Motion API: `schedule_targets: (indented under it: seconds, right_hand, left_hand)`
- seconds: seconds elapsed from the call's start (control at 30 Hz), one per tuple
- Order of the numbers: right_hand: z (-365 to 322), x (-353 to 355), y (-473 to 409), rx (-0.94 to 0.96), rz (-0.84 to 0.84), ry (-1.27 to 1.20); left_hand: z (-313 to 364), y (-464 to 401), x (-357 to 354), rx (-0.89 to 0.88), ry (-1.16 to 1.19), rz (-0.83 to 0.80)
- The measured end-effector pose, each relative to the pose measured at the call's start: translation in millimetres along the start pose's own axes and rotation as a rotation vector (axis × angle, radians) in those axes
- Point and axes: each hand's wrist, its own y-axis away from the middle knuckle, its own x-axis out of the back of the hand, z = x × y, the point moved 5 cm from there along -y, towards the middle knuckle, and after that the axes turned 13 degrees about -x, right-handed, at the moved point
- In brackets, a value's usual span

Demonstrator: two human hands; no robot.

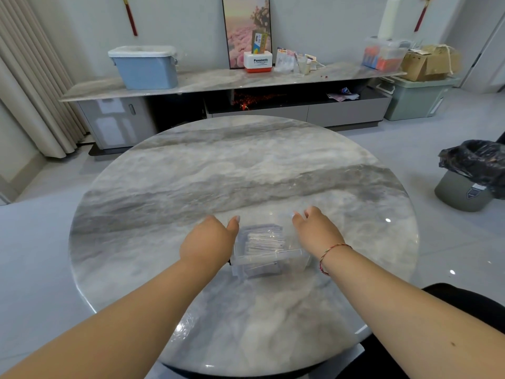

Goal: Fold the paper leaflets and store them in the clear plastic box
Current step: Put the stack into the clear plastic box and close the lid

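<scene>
A clear plastic box (269, 259) stands on the round marble table (243, 173), near its front. Inside lie several folded white paper leaflets (263, 240), stacked. My left hand (209, 243) rests against the box's left side, thumb up along its rim. On the box's right side is my right hand (314, 229), with fingers spread over the rim and a red string bracelet on the wrist. Whether the hands grip the box or only touch it is unclear.
Beyond the table runs a long low marble cabinet (218, 80) with a blue lidded bin (144, 67), a Panasonic box (257, 61) and storage tubs. A bin with a black bag (472, 173) stands on the floor at right.
</scene>
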Motion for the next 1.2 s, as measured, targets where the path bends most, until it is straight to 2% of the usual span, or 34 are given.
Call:
schedule_targets:
  seconds: [0.1,0.17,0.27,0.37,0.47,0.7,1.2]
  right_hand:
    - [-0.1,-0.2,-0.6,0.027,0.023,-0.054]
    - [0.4,1.8,-0.6,0.058,0.074,-0.102]
    - [-0.4,3.7,-0.1,0.057,0.097,-0.128]
    - [-3.2,3.8,1.8,0.055,0.107,-0.127]
    - [-4.6,2.0,1.4,0.053,0.115,-0.147]
    - [-9.6,-4.6,-4.0,0.046,0.113,-0.194]
    - [-26.2,-9.1,-16.7,0.093,0.106,-0.214]
  left_hand:
    - [1.2,5.0,-4.3,0.135,0.333,-0.122]
    - [0.3,9.4,-3.1,0.194,0.506,-0.108]
    - [-6.9,13.6,-1.8,0.254,0.623,-0.069]
    - [-12.2,10.8,10.3,0.225,0.580,0.028]
    - [-8.8,7.0,22.3,0.122,0.464,0.106]
    - [-2.6,10.1,29.9,-0.029,0.239,0.207]
    - [0.1,4.5,27.1,-0.012,0.151,0.322]
